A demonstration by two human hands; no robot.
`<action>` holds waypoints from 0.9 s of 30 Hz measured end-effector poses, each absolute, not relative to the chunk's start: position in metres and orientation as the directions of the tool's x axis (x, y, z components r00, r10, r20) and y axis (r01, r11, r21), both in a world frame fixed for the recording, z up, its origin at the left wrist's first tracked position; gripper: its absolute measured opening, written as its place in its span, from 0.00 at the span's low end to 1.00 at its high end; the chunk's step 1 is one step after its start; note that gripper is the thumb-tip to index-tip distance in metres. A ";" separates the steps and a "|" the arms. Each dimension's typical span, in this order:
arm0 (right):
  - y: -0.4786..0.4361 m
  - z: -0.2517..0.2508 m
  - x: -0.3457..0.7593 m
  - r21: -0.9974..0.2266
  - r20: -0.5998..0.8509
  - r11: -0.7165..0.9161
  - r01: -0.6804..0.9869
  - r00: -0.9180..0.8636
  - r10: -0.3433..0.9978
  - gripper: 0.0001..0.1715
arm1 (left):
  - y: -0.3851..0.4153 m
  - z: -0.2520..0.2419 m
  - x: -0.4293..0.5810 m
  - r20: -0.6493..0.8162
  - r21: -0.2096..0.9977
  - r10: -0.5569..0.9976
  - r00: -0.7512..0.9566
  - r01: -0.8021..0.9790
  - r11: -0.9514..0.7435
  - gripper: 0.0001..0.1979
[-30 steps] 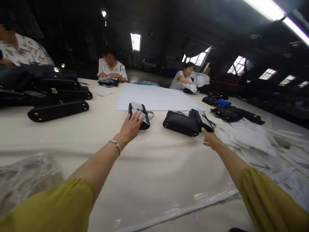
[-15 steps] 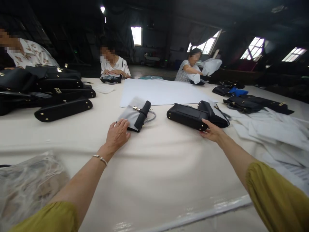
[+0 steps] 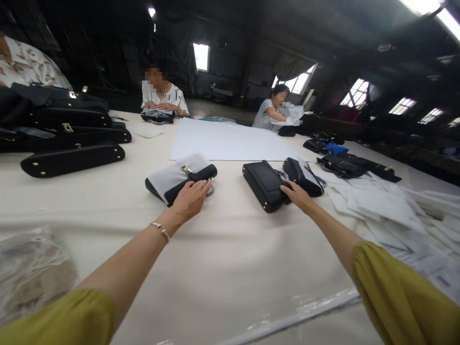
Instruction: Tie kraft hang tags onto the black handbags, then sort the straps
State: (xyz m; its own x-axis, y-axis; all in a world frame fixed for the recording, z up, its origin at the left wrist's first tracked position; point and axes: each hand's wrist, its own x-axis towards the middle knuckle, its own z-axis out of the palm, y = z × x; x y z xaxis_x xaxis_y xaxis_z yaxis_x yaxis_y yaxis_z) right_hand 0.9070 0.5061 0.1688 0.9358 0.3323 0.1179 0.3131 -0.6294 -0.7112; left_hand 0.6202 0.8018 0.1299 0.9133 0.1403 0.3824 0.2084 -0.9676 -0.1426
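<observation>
A black handbag (image 3: 176, 178) with a white sheet over its front and a gold clasp lies left of centre. My left hand (image 3: 190, 199) rests on its near black edge, fingers stretched flat toward the handle at its right end. Right of centre, a second black handbag (image 3: 264, 184) with gold studs is tilted on the table. Gripping its right side is my right hand (image 3: 296, 194); part of those fingers is hidden. Just beyond that hand, another black handbag (image 3: 304, 176) with a white sheet lies close against it.
Black handbags (image 3: 72, 160) are piled at the left, with more (image 3: 345, 165) at the far right. White sheets (image 3: 381, 201) lie heaped at the right. A clear plastic bag (image 3: 36, 273) sits near left, and a white board (image 3: 230, 141) lies beyond. Several people work across the table (image 3: 223, 273).
The left handbag has turned and shifted left, and my left hand has moved to its right end. My right hand has swung the right handbag round, its stud-edged end now nearer me.
</observation>
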 end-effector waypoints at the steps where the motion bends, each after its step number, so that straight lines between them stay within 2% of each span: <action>1: 0.513 0.162 0.900 -0.708 0.078 -0.635 0.307 0.929 0.362 0.35 | 0.794 0.124 0.629 0.340 -0.152 0.165 0.926 0.228 -0.962 0.29; 4: 0.514 0.142 0.865 -0.732 -0.073 -0.629 0.262 0.888 0.454 0.43 | 0.777 0.109 0.636 0.305 -0.109 0.287 0.908 0.333 -0.937 0.27; 5: 0.509 0.137 0.852 -0.740 -0.124 -0.622 0.257 0.856 0.502 0.42 | 0.773 0.105 0.632 0.306 -0.077 0.323 0.896 0.361 -0.929 0.26; 7: 0.495 0.132 0.828 -0.688 -0.162 -0.645 0.331 0.797 0.582 0.34 | 0.767 0.100 0.619 0.299 -0.024 0.363 0.883 0.387 -0.922 0.23; 8: 0.489 0.130 0.818 -0.603 -0.125 -0.673 0.428 0.782 0.610 0.28 | 0.766 0.099 0.610 0.290 -0.010 0.371 0.882 0.390 -0.921 0.21; 10: 0.482 0.128 0.808 -0.264 0.007 -0.705 0.659 0.732 0.681 0.22 | 0.764 0.100 0.593 0.263 0.003 0.378 0.888 0.391 -0.920 0.18; 12: 0.487 0.123 0.806 0.066 0.084 -0.661 0.747 0.656 0.750 0.32 | 0.760 0.103 0.577 0.225 0.028 0.404 0.887 0.409 -0.912 0.18; 13: 0.492 0.120 0.806 0.150 0.076 -0.635 0.758 0.631 0.772 0.36 | 0.757 0.105 0.571 0.205 0.043 0.420 0.884 0.420 -0.906 0.17; 14: 0.500 0.117 0.808 0.186 0.053 -0.622 0.760 0.625 0.779 0.37 | 0.753 0.106 0.565 0.185 0.058 0.436 0.881 0.433 -0.899 0.17; 17: 0.525 0.115 0.807 0.206 0.028 -0.636 0.743 0.646 0.763 0.25 | 0.738 0.107 0.551 0.141 0.100 0.479 0.866 0.469 -0.877 0.15; 19: 0.537 0.120 0.801 0.226 0.039 -0.618 0.753 0.627 0.778 0.22 | 0.725 0.107 0.540 0.121 0.127 0.500 0.858 0.486 -0.865 0.15; 22: 0.544 0.139 0.785 0.244 0.051 -0.522 0.817 0.526 0.849 0.16 | 0.707 0.113 0.521 0.095 0.186 0.521 0.848 0.499 -0.846 0.14; 23: 0.544 0.149 0.779 0.212 0.077 -0.496 0.842 0.492 0.867 0.14 | 0.700 0.119 0.515 0.088 0.209 0.527 0.845 0.501 -0.840 0.13; 24: 0.544 0.160 0.773 0.106 0.125 -0.499 0.860 0.486 0.865 0.11 | 0.694 0.127 0.510 0.084 0.232 0.532 0.843 0.502 -0.833 0.12; 26: 0.542 0.185 0.763 -0.272 0.225 -0.532 0.802 0.590 0.775 0.08 | 0.684 0.150 0.500 0.085 0.270 0.537 0.839 0.499 -0.823 0.09; 27: 0.540 0.198 0.759 -0.470 0.234 -0.530 0.706 0.678 0.697 0.10 | 0.679 0.165 0.496 0.094 0.291 0.540 0.836 0.496 -0.818 0.08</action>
State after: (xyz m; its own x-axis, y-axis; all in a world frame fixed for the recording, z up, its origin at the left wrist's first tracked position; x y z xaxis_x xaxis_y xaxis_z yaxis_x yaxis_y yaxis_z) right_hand 0.7594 0.5402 0.1982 0.6778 0.6971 0.2337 0.7065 -0.5296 -0.4695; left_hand 0.4959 0.6792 0.1651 0.8363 0.5401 0.0943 0.4956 -0.8182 0.2913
